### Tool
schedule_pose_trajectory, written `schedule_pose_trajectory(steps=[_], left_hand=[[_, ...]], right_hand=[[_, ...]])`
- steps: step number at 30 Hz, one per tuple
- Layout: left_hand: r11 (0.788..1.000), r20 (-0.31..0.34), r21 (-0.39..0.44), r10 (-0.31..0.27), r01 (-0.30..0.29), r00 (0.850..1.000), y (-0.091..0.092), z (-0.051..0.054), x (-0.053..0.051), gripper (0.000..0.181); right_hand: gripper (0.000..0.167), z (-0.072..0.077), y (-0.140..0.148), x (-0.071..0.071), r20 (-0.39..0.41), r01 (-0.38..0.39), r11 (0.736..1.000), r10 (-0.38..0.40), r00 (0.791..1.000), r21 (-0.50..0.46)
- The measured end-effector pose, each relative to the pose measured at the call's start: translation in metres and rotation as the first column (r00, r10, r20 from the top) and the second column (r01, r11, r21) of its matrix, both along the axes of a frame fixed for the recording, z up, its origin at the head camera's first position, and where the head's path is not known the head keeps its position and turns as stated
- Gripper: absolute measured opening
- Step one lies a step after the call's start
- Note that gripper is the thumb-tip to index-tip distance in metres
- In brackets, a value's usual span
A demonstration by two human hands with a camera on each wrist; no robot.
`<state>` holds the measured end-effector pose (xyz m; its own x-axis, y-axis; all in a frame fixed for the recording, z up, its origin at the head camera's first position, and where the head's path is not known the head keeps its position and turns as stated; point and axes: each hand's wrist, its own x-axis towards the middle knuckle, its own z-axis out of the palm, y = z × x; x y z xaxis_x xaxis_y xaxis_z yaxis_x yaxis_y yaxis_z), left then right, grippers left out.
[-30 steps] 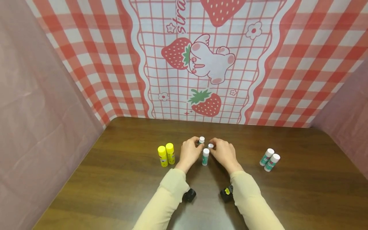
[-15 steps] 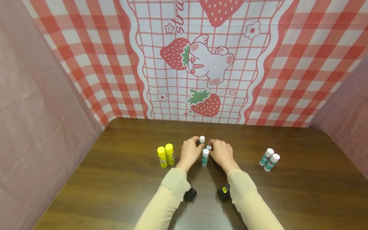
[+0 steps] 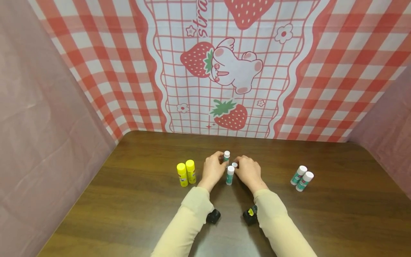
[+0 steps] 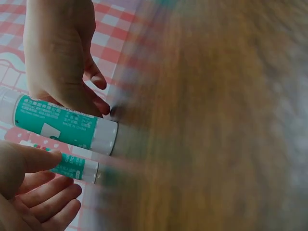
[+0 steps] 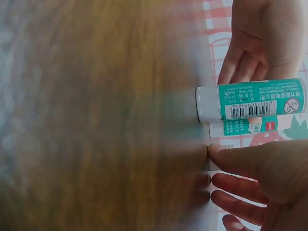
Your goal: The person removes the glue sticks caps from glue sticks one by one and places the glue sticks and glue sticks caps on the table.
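Slight shift on my feed: compared with a second ago, the right hand point(image 3: 249, 171) has edged inward and toward the near side, bringing a small white round-topped piece point(image 3: 234, 165) closer to the upright teal-and-white cylindrical glue stick point(image 3: 229, 177) in the middle. The left hand point(image 3: 214, 169), I see, is almost where it was. Its fingers and thumb are clasping another teal-and-white cylinder, the rear glue stick point(image 3: 226, 156), just behind the middle one; my left wrist view gives me the thumb lying on its teal side. Over to the right, the fingers curl in and pinch that white piece; I get only its pale top, the rest is behind the hand. And the middle stick stands by itself on the dark brown wood-grained bench point(image 3: 334, 221), between the two hands, barcode showing to my right wrist camera. Out past the left hand I have two bright yellow cylindrical tubes point(image 3: 182, 175), upright, side by side. Well apart on the far right, I've got a pair of white-capped teal glue sticks point(image 3: 304, 182), close together. Pale cream sleeves point(image 3: 184, 225) reach in from my near edge, and red-and-white checked cloth point(image 3: 112, 82) with strawberry prints hangs behind the bench.
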<state>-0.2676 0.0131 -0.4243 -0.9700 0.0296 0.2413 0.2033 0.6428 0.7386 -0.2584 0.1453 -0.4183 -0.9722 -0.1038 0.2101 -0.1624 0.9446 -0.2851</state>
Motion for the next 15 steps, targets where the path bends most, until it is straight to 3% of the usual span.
schedule_pose_trajectory(steps=[10,15], left_hand=[[1.0,0.001,0.016,-0.006,0.006,1.0,-0.007,0.0,0.006,0.03],[1.0,-0.002,0.005,-0.014,0.014,1.0,-0.015,0.001,0.015,0.034]], right_hand=[[0.025,0.004,0.0,0.005,0.006,0.022,0.999,-0.022,1.0,-0.044],[0.018,0.006,0.002,0.013,-0.104,0.06,0.995,-0.069,0.992,-0.082]])
